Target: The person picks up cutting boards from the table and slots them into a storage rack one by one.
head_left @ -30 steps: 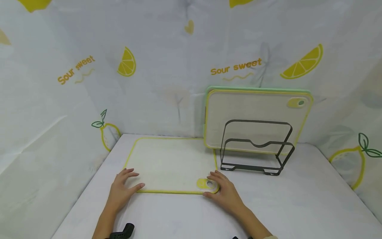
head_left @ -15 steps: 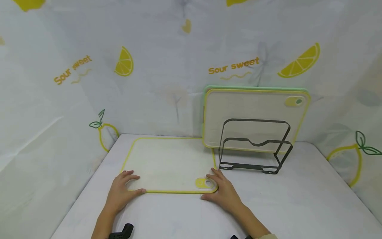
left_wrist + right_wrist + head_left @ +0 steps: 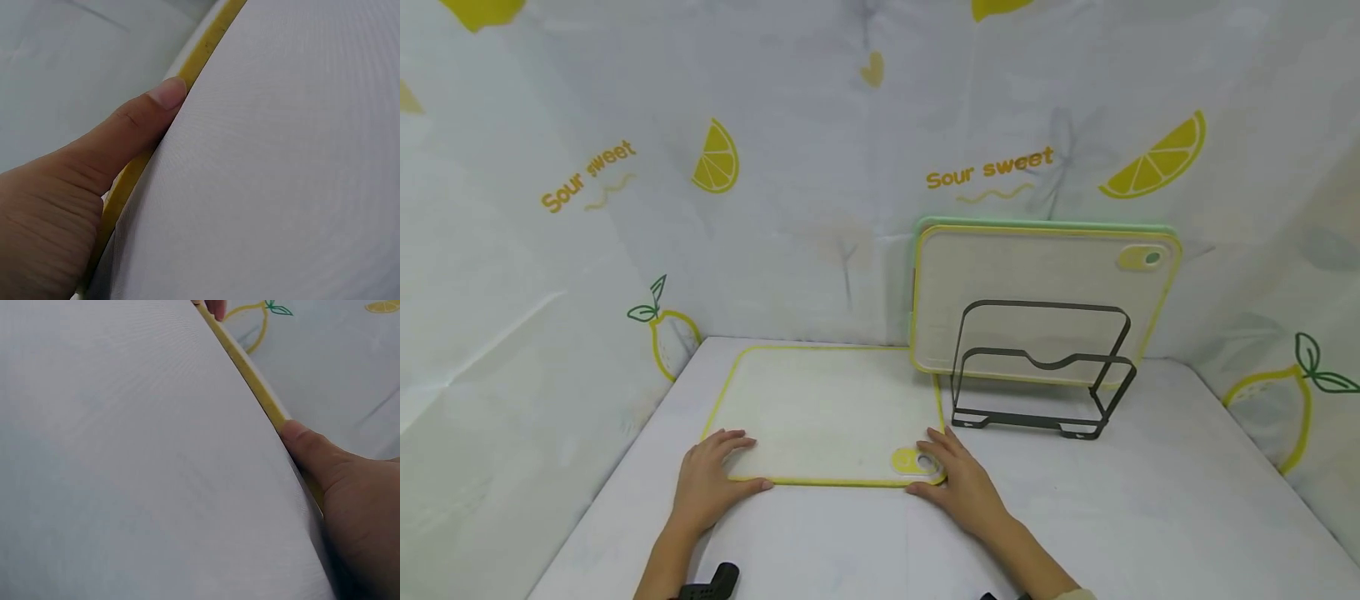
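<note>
A white cutting board (image 3: 827,408) with a yellow rim lies flat on the table. It has a yellow patch with a round hole at its near right corner. My left hand (image 3: 707,479) holds the near left corner, thumb along the front edge and fingers over the left side. In the left wrist view that thumb (image 3: 134,128) presses against the yellow edge (image 3: 209,47). At the opposite near corner, my right hand (image 3: 966,487) grips the board, its thumb (image 3: 312,447) on the front edge and fingers by the hole. The right wrist view shows fingertips of the left hand farther along the edge.
Right of the board stands a black wire rack (image 3: 1041,421). Behind its front frames a yellow-rimmed cutting board (image 3: 1022,267) leans upright, with a green-edged one (image 3: 925,223) behind it. A lemon-print cloth (image 3: 820,167) hangs at the back of the white table (image 3: 1187,500).
My left thumb has slid slightly right along the front edge and come against it. My right hand has closed in a little on its corner. The board and rack stay put.
</note>
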Demonstrator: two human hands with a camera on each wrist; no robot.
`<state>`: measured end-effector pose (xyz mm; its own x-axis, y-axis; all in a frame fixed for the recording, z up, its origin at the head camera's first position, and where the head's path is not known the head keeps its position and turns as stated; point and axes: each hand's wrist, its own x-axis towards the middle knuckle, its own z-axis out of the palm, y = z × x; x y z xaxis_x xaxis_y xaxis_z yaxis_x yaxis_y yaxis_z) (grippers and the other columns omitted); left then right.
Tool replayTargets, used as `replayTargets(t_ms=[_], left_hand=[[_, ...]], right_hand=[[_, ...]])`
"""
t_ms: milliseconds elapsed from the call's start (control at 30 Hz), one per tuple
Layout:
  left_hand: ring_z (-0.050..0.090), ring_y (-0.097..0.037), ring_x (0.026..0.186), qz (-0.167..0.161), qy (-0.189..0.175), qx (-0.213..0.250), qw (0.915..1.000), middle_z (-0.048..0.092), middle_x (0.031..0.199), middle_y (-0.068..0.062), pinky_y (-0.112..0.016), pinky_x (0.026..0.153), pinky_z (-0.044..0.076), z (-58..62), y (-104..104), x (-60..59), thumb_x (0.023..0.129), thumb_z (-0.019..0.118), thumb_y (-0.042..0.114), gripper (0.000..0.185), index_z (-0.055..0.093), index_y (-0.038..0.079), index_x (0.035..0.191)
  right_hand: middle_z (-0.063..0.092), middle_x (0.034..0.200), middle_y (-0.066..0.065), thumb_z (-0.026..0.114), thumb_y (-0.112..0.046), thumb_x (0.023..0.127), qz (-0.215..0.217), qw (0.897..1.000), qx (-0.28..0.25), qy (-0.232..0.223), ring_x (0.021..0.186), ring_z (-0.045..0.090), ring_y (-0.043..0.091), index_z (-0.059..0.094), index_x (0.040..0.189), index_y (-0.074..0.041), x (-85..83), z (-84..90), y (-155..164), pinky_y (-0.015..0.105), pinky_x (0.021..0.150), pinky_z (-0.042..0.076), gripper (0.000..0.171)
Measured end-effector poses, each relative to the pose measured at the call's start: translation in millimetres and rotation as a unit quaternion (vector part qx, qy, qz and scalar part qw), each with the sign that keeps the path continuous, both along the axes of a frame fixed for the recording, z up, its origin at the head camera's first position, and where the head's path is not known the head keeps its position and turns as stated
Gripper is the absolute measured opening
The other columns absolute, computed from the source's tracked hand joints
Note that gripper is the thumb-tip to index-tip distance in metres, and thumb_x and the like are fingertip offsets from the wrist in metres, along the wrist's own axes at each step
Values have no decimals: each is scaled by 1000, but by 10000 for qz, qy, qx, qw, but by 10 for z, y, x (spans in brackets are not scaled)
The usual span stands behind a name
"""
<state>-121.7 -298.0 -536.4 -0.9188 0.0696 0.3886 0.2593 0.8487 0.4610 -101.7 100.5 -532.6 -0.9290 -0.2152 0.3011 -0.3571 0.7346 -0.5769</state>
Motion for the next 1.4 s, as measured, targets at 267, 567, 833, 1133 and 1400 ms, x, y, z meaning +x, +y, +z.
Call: replayTargets(t_ms=[267, 567, 833, 1133, 1400], left_hand=[[66, -30, 109, 146, 252, -27, 9996, 77, 106, -2, -49, 103, 42, 21, 41, 37, 55, 96, 43, 63, 76, 16, 108], [64, -19, 87, 150, 817, 21, 9965, 74, 86, 9, -35, 90, 42, 12, 61, 43, 50, 98, 41, 57, 78, 18, 99], [65, -18, 85, 9, 894, 18, 9960, 76, 88, 9, -35, 91, 43, 27, 57, 38, 50, 98, 40, 50, 78, 20, 92], [36, -44, 142, 739, -709, 1629, 9813, 51, 147, -19, -66, 115, 27, 138, -55, 12, 86, 79, 44, 58, 66, 4, 127], [25, -59, 144, 790, -1273, 117, 9886, 34, 153, -39, -79, 113, 13, 64, -150, 42, 71, 80, 68, 114, 38, -3, 150]], right_hand=[[57, 147, 11, 88, -39, 75, 136, 9998, -20, 107, 147, 38, 43, 67, 128, -18, -6, -10, 22, 61, 111, 43, 61], [62, 142, 11, 90, -33, 72, 91, 9991, -406, 95, 145, 41, 42, 70, 124, -15, -18, 3, 40, 58, 114, 41, 59], [61, 142, 11, 84, -33, 79, 301, 9986, -347, 258, 146, 37, 47, 72, 118, -17, -6, -25, 44, 64, 112, 40, 44], [64, 137, 15, 87, -32, 74, 210, 9967, -410, 672, 139, 46, 48, 73, 112, -14, -22, -56, 13, 62, 106, 46, 44], [60, 143, 19, 91, -47, 66, -517, 9982, -103, 295, 137, 53, 40, 70, 122, -10, -4, -37, 36, 56, 107, 49, 70]])
